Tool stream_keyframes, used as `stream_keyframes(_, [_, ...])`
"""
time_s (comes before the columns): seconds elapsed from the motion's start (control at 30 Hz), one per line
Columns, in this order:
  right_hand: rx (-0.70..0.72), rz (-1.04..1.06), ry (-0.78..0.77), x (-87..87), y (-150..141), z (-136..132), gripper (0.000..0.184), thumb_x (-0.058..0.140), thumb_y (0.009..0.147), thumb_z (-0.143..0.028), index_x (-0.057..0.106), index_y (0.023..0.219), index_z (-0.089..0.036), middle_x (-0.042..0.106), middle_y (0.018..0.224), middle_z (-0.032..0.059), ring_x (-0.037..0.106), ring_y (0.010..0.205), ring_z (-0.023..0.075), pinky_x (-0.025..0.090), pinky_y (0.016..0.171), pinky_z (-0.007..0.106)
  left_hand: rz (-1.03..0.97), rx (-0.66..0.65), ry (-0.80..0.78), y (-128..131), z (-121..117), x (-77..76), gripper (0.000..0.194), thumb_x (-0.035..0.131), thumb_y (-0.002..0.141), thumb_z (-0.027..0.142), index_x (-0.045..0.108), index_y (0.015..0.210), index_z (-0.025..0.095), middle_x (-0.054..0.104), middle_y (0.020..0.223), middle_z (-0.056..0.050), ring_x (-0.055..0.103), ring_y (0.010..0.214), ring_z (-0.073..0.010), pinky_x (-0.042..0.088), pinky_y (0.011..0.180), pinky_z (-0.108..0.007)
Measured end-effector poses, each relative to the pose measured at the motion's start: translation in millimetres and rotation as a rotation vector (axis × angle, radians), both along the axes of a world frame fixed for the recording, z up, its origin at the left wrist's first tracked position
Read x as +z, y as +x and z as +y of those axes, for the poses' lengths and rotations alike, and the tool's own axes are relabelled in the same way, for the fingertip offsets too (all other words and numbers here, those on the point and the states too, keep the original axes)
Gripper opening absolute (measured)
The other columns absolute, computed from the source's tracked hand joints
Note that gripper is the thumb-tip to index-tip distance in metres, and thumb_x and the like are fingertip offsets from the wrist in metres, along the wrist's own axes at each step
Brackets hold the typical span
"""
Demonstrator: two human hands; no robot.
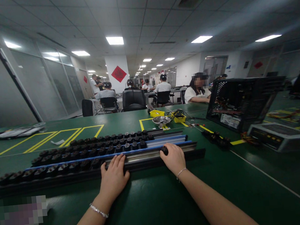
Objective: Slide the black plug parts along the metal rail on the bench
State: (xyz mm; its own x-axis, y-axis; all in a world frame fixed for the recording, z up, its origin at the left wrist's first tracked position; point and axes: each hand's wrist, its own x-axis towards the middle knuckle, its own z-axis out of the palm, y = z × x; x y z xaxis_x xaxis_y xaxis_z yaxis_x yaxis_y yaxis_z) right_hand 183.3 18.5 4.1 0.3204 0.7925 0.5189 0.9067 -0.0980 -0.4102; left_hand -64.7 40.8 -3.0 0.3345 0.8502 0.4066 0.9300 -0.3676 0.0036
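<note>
Several long black rails with blue and silvery channels lie side by side across the green table, carrying rows of small black socket modules (52, 169). My right hand (174, 158) closes its fingers around one such black module (164, 150) over the right part of the front rail (143, 156). That stretch of the rail is bare, and I cannot tell whether the module sits in the channel. Near the right end of the front row of modules, my left hand (115, 174) rests on the rail with its fingers apart and nothing visible in them.
To the right stand an open computer case (240, 100) and a power supply box (282, 135). More black modules (216, 139) lie before them. Behind the rails are a metal bowl (161, 120) and a yellow tray (157, 113). A person (197, 92) sits across the table.
</note>
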Motion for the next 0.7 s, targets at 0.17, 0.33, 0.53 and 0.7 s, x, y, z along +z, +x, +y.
stream_keyframes(0.17, [0.0, -0.005, -0.006, 1.7, -0.6, -0.4, 0.021, 0.051, 0.078, -0.031, 0.063, 0.091, -0.019, 0.066, 0.098, 0.0058, 0.054, 0.098, 0.0203, 0.033, 0.089, 0.032, -0.004, -0.005, 0.009, -0.7, 1.3, -2.1, 0.053, 0.04, 0.079, 0.028, 0.045, 0.131, 0.019, 0.043, 0.141, -0.008, 0.036, 0.13, -0.0272, 0.02, 0.104, -0.056])
stream_keyframes(0.33, [-0.008, -0.012, -0.014, 3.5, -0.1, -0.1, 0.016, 0.051, 0.077, -0.03, 0.062, 0.084, -0.02, 0.066, 0.092, 0.0048, 0.055, 0.092, 0.0195, 0.033, 0.085, 0.031, -0.003, -0.005, 0.004, -1.4, 2.1, -2.9, 0.053, 0.04, 0.079, 0.029, 0.045, 0.131, 0.02, 0.043, 0.142, -0.009, 0.036, 0.131, -0.0273, 0.019, 0.104, -0.055])
stream_keyframes(0.53, [-0.029, -0.021, -0.032, 6.5, 1.9, -0.2, 0.012, 0.052, 0.075, -0.028, 0.059, 0.079, -0.02, 0.065, 0.084, 0.0042, 0.056, 0.085, 0.018, 0.035, 0.078, 0.029, 0.007, -0.002, 0.002, -1.0, 1.5, -2.0, 0.053, 0.041, 0.079, 0.029, 0.046, 0.131, 0.02, 0.044, 0.141, -0.009, 0.036, 0.131, -0.029, 0.02, 0.104, -0.056])
stream_keyframes(0.7, [-0.041, -0.017, -0.052, 9.1, 2.9, -1.1, 0.009, 0.052, 0.074, -0.027, 0.058, 0.074, -0.02, 0.064, 0.081, 0.0034, 0.055, 0.082, 0.0177, 0.034, 0.074, 0.028, 0.004, -0.006, -0.007, -1.3, 1.7, -1.3, 0.053, 0.041, 0.079, 0.029, 0.046, 0.131, 0.02, 0.043, 0.142, -0.009, 0.036, 0.131, -0.0283, 0.02, 0.104, -0.055])
